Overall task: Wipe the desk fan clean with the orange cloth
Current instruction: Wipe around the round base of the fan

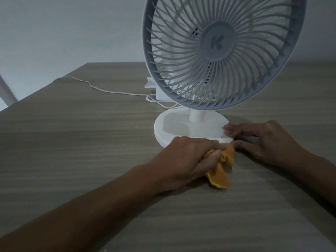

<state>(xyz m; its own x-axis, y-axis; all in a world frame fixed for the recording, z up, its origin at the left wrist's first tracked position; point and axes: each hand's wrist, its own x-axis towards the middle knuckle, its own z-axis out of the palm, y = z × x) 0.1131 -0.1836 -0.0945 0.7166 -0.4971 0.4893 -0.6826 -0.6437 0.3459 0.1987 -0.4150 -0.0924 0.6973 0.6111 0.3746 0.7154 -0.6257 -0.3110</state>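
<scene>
The white desk fan (pixel 218 51) stands on the wooden table, its grey round grille facing me above a round white base (pixel 174 128). My left hand (pixel 185 157) grips the bunched orange cloth (pixel 220 171) and holds it against the base's front rim. My right hand (pixel 261 140) holds the base's right edge, fingers curled over the rim and thumb below it.
The table (pixel 81 142) has a wood-grain top. A thin white cable (pixel 112 91) runs from the left across it to a white box (pixel 160 91) behind the fan. A white post (pixel 7 91) stands past the table's left edge. A pale wall lies behind.
</scene>
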